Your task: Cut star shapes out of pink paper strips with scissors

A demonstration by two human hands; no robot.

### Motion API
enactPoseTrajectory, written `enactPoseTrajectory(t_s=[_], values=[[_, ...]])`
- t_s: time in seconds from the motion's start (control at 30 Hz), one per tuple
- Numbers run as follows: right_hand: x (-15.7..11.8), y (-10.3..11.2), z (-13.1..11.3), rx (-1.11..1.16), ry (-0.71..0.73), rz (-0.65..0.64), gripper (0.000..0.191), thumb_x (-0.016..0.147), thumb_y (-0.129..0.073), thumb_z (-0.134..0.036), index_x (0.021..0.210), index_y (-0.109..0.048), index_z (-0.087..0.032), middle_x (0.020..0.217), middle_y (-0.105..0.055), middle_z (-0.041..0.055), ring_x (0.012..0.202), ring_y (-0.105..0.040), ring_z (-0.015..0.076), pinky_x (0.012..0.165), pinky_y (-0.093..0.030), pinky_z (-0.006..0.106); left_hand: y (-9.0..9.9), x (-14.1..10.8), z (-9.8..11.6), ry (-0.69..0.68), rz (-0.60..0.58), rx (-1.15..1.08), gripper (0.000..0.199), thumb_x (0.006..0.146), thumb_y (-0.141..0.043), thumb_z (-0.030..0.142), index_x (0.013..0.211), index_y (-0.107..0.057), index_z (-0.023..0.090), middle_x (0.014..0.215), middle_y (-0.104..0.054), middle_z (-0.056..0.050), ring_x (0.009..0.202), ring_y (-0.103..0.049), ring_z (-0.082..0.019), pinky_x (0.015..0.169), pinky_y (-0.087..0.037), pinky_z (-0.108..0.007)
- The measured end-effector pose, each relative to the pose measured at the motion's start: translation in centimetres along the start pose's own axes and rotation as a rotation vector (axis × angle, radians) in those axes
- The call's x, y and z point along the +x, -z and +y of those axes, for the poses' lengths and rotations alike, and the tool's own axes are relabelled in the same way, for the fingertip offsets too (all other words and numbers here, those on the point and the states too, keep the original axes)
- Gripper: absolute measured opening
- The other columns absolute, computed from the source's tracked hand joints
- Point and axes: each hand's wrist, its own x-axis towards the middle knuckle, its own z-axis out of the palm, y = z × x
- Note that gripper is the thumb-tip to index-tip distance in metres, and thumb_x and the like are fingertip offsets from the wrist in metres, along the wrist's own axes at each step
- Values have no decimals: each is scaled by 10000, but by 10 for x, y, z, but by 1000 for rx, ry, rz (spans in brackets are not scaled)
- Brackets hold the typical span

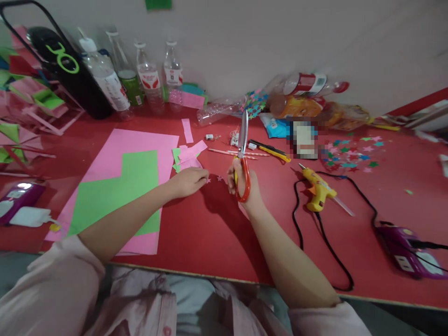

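Note:
My right hand (247,184) is closed round the orange handles of a pair of scissors (242,135), whose blades point up and away from me. The blades look closed or nearly so. My left hand (191,181) rests low over the red table, fingers pinched together at a tiny pink paper star (209,180). A second small pink star (220,178) lies just to its right, between both hands. Behind the left hand are pink paper scraps (191,153) with green pieces under them. Under my left forearm, a green sheet (136,191) overlaps a larger pink sheet (147,137).
A yellow glue gun (318,190) with a black cord lies right, near a purple power strip (406,252). A yellow-black cutter (271,150) sits behind the scissors. Plastic bottles (150,79) stand along the wall. Loose coloured stars (357,154) are at right.

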Motion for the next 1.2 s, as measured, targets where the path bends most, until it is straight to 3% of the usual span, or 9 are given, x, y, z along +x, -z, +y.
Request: enactPoseTrajectory(t_s=[0.2,0.37,0.47,0.53,0.67,0.77,0.93,1.07,1.2], values=[[0,0,-2,13,18,2,481,765,-559,-668,651,-467,-210,372,-402,-77,277,-336,58,290,-281,192,-5,23,15,-132,-103,309,302,863,-353,185,826,-647,131,803,-661,-135,771,-604,-230,724,-414,-365],[-2,0,-6,20,60,0,456,805,-539,-621,628,-463,-207,375,-398,-79,268,-325,52,290,-272,194,-13,35,23,-171,1,381,316,875,-377,234,881,-668,110,863,-667,-177,782,-619,-256,714,-412,-389],[-3,0,-7,2,50,0,457,806,-528,-629,637,-459,-210,381,-404,-81,270,-329,49,294,-275,193,-9,36,23,-135,30,399,301,866,-407,265,830,-663,111,837,-665,-169,785,-607,-262,728,-408,-395],[-4,0,-8,1,40,4,453,803,-534,-630,646,-458,-211,386,-408,-80,276,-341,52,295,-278,191,0,33,19,-93,68,374,272,852,-416,246,779,-647,123,798,-654,-142,768,-587,-242,731,-405,-382],[-5,1,-8,24,50,-2,446,812,-540,-620,658,-458,-209,401,-413,-75,286,-350,49,300,-279,186,25,16,-6,57,294,143,224,843,-444,283,737,-605,168,753,-610,-59,744,-542,-181,722,-409,-329],[-5,0,-6,19,31,-8,461,794,-560,-633,653,-450,-208,408,-421,-70,293,-353,48,300,-283,183,36,-2,-29,155,295,29,164,802,-488,266,827,-624,177,839,-617,-49,757,-546,-166,742,-432,-320],[-5,-4,-1,-3,9,-6,463,769,-595,-624,634,-453,-204,384,-397,-78,290,-332,43,295,-295,171,25,-17,-49,232,369,329,329,814,-521,313,1087,-615,156,1108,-593,-130,1032,-520,-267,929,-405,-429],[-3,-6,4,-49,4,-27,468,743,-624,-620,621,-459,-199,366,-403,-78,277,-336,42,288,-281,165,16,-15,-51,165,290,532,293,891,-416,281,877,-655,112,938,-615,-162,930,-535,-279,845,-423,-440],[-1,-6,8,-83,-16,-33,474,744,-605,-632,612,-468,-198,346,-389,-83,261,-325,45,284,-285,168,21,-13,-47,102,216,666,289,873,-380,119,765,-647,102,833,-624,-159,845,-559,-261,749,-432,-402]])
